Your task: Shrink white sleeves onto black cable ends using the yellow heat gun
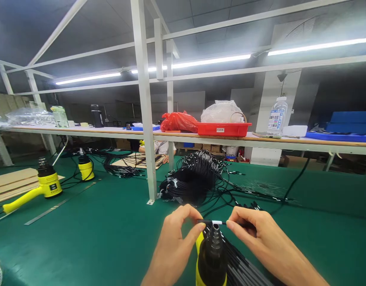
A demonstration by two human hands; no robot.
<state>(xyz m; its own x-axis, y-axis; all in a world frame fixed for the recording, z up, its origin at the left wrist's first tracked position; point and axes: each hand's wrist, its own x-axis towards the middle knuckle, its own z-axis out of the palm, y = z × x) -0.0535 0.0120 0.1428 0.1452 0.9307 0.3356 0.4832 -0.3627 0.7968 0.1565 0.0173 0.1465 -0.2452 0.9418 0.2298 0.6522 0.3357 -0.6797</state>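
Observation:
My left hand [175,238] and my right hand [254,234] each pinch one end of a thin black cable [208,221] with a short white sleeve [216,222] on it. They hold it level, just above the nozzle of an upright yellow and black heat gun [211,258] at the bottom of the view. A bundle of black cables [241,266] lies under my right hand. Beyond my hands a big coil of black cables [191,178] rests on the green mat [96,230].
Two more yellow heat guns [46,184] [85,167] stand at the left near wooden boards [10,180]. A white frame post [145,111] rises mid-table. The shelf above holds a red tray [223,129], a red bag [178,121] and a bottle [276,115]. Another person [159,149] sits beyond.

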